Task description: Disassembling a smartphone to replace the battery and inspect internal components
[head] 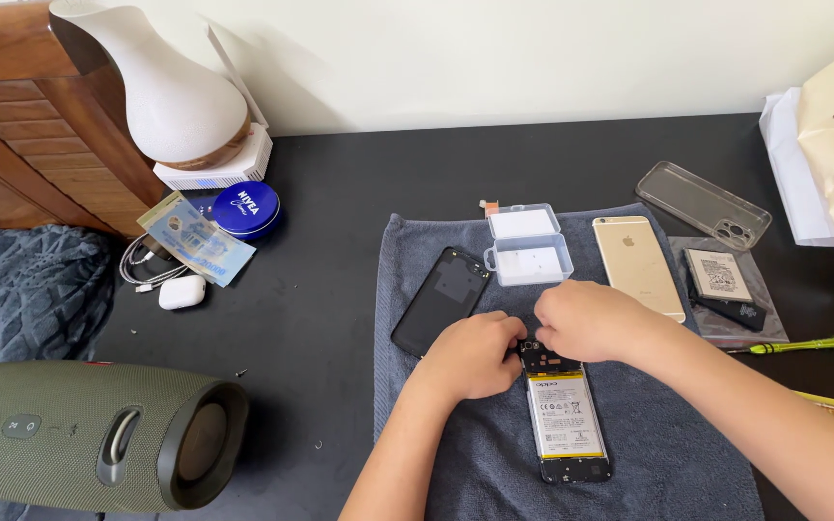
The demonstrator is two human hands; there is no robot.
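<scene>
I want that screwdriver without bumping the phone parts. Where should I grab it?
Take the screwdriver by its yellow-green handle, coming from the right, the table's open side. It lies flat and nearly level, the thin metal tip pointing left toward the bagged part and towel. The handle is the thicker end, clear of both hands.

Grey towel — black back cover, gold phone, green screwdriver.

A single head-worn camera looks steeply down from close above the dark surface, facing the wall at 12 o'clock; hands enter from 6 o'clock.
</scene>
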